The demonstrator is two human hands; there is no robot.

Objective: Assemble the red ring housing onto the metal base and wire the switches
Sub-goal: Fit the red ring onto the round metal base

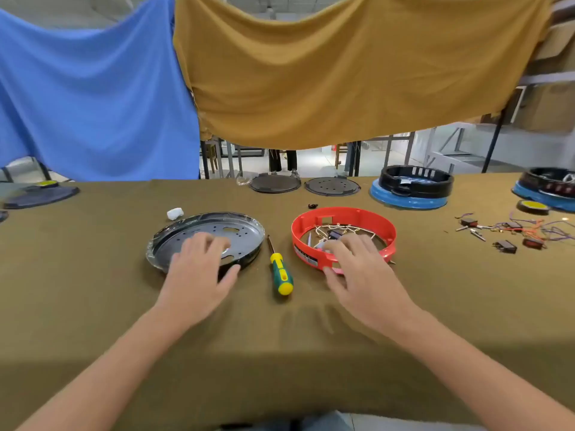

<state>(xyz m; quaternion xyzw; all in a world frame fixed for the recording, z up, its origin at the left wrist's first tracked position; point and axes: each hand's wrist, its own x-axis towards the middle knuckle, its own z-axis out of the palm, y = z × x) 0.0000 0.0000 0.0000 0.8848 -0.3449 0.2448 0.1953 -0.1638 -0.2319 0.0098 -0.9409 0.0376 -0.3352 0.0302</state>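
Both arms are reaching out over the table (93, 306), draped in olive-brown cloth. The left hand (199, 269) is lying palm down on the near rim of the metal base (217, 227), fingers spread and fairly straight, thumb splayed toward the screwdriver (281, 269); it is resting there, not clutching anything. The base is sitting flat under and beyond that hand, a shallow dark pan with holes in its floor and clear film crinkling at its edge.

Over to the right hand (357, 269): its fingers are draping over the near wall of the red ring housing (367, 217), tips dipping inside, thumb sitting against the outside of the wall. Whether it is really gripping the wall or just touching it, I cannot tell. Beyond the fingertips, pale wires (339, 228) and a small dark part are tangling inside the ring.

Between the two hands, the screwdriver with its green and yellow handle is lying on the cloth, tip pointing away from the person.

Far out to the right of the right hand, loose switches (505, 246) and coloured leads are lying scattered. Beyond both hands, at the far edge, two dark discs (331, 185) and a black ring on a blue base (413, 186) are sitting. A white wad (175, 213) is lying just past the metal base.
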